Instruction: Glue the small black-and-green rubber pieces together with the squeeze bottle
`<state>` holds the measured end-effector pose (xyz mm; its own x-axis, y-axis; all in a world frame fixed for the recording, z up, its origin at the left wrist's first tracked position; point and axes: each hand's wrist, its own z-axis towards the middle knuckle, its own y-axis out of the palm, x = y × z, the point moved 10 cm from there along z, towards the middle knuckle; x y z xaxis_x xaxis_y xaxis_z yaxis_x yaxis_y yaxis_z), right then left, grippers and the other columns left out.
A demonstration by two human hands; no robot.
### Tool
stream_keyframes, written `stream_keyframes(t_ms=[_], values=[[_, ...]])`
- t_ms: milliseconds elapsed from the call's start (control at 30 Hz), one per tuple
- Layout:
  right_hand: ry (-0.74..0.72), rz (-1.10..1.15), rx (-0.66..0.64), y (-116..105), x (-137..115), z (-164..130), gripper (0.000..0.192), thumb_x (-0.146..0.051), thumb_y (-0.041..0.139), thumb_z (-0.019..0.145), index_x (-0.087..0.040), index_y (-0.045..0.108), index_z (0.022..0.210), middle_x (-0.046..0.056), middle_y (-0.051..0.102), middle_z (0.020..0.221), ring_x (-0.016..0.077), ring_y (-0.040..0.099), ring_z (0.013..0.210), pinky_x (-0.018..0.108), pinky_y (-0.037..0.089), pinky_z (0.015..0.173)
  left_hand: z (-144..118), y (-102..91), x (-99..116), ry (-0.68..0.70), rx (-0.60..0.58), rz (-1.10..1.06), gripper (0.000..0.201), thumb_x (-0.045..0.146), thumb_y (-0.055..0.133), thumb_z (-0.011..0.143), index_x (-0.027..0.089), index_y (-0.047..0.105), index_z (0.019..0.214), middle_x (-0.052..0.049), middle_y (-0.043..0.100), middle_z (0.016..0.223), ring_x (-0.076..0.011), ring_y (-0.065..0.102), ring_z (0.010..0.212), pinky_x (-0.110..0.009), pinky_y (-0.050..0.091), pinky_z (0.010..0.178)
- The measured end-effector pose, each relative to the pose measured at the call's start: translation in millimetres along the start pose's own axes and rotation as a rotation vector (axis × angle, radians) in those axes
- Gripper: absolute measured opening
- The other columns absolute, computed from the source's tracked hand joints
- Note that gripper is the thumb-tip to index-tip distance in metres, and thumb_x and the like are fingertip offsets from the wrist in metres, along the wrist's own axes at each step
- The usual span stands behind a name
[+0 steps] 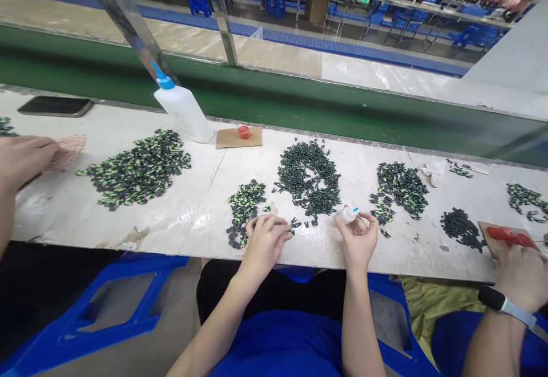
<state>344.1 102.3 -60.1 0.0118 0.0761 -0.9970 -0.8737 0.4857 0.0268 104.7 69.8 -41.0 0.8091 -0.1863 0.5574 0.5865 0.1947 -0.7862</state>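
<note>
Holding small glue bottle (347, 213) (right hand (358, 240)).

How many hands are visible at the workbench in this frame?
4. The person's left hand and right hand at centre near the table edge, one co-worker's hand at far left, another co-worker's hand at far right. Others may be out of frame.

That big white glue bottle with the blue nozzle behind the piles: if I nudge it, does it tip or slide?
The glue bottle already leans, nozzle up-left, so a nudge probably tips it rather than slides it. Its smooth plastic may be slippery. Falling toward the near edge, it would likely scatter the green-and-black pile beside it.
</note>
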Motion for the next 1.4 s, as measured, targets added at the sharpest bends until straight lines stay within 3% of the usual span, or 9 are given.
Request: stream_keyframes(t_ms=[100,233,333,533,667,800,967,1200,1400], values=[[-0.122,-0.123,0.046,-3.3,-14.1,-6.2,0.064,-0.033,0.083,0.057,-0.021,0.044,0.106,0.010,0.068,0.103,0.0234,0.065,0.097,0.046,0.050,0.089,-1.8,0.3,1.6,0.025,0.015,-0.005,0.013,0.015,0.063,0.082,0.026,0.069,0.083,-0.004,0.070,0.094,-0.0243,0.057,0.099,-0.046,0.032,0.091],[-0.622,-0.380,0.228,-9.0,-68.6,-47.6,0.047,-0.027,0.080,0.066,-0.021,0.055,0.105,0.009,0.065,0.099,0.0224,0.062,0.086,0.040,0.052,0.075,-3.4,-6.8,-2.1,0.007,0.067,-0.023,0.014,0.015,0.059,0.085,0.025,0.069,0.084,-0.004,0.071,0.093,-0.0235,0.057,0.098,-0.043,0.034,0.089],[-0.820,-0.494,-0.047,30.9,-80.5,-72.7,0.012,-0.018,0.068,0.080,-0.024,0.065,0.089,0.004,0.063,0.077,0.0186,0.058,0.074,0.034,0.050,0.068,-4.0,-15.5,-4.6,0.010,0.098,-0.045,0.013,0.017,0.057,0.087,0.025,0.067,0.087,-0.002,0.073,0.091,-0.0228,0.059,0.098,-0.042,0.034,0.089],[-0.902,-0.684,-0.604,102.6,-60.0,-84.3,0.032,-0.004,0.052,0.088,-0.029,0.072,0.093,0.003,0.069,0.094,0.0239,0.048,0.097,0.034,0.047,0.072,-7.2,-27.4,-9.7,-0.004,0.108,-0.075,0.017,0.019,0.050,0.090,0.025,0.066,0.091,-0.001,0.074,0.089,-0.0212,0.063,0.096,-0.041,0.035,0.091],[-0.921,-0.748,-0.777,117.5,-49.3,-81.5,0.029,-0.007,0.056,0.087,-0.029,0.073,0.095,0.004,0.066,0.097,0.0233,0.047,0.099,0.036,0.049,0.080,-11.1,-28.8,-16.3,-0.055,0.114,-0.081,0.018,0.021,0.050,0.090,0.025,0.068,0.088,-0.002,0.074,0.089,-0.0213,0.064,0.094,-0.042,0.037,0.092],[-0.937,-0.760,-0.797,117.7,-49.3,-81.2,0.025,-0.006,0.056,0.087,-0.025,0.072,0.092,0.007,0.064,0.091,0.0234,0.047,0.098,0.036,0.050,0.080,-14.2,-30.2,-23.1,-0.101,0.147,-0.079,0.017,0.023,0.051,0.090,0.025,0.068,0.089,-0.003,0.073,0.090,-0.0218,0.064,0.093,-0.042,0.038,0.091],[-0.788,-0.540,-0.654,101.5,-62.0,-73.8,0.019,-0.015,0.056,0.089,-0.024,0.072,0.091,0.005,0.069,0.080,0.0217,0.054,0.085,0.038,0.052,0.074,-15.1,-33.4,-20.9,-0.097,0.180,-0.091,0.016,0.024,0.053,0.089,0.024,0.068,0.094,-0.004,0.073,0.090,-0.0218,0.064,0.092,-0.041,0.039,0.089],[-0.206,-0.228,-0.468,81.4,-34.9,-70.3,0.013,-0.026,0.062,0.084,-0.021,0.074,0.086,0.006,0.072,0.085,0.0181,0.067,0.079,0.029,0.056,0.068,-12.8,-29.3,2.5,-0.004,0.139,-0.104,0.020,0.021,0.049,0.092,0.025,0.067,0.097,-0.002,0.075,0.087,-0.0211,0.062,0.093,-0.041,0.037,0.089],[-0.056,-0.182,-0.450,79.7,-19.4,-74.0,0.015,-0.030,0.064,0.080,-0.021,0.075,0.085,0.005,0.074,0.085,0.0187,0.070,0.077,0.030,0.058,0.068,-13.2,-27.4,13.3,0.030,0.144,-0.079,0.021,0.017,0.047,0.091,0.023,0.067,0.096,-0.002,0.075,0.087,-0.0214,0.062,0.093,-0.041,0.036,0.090]])
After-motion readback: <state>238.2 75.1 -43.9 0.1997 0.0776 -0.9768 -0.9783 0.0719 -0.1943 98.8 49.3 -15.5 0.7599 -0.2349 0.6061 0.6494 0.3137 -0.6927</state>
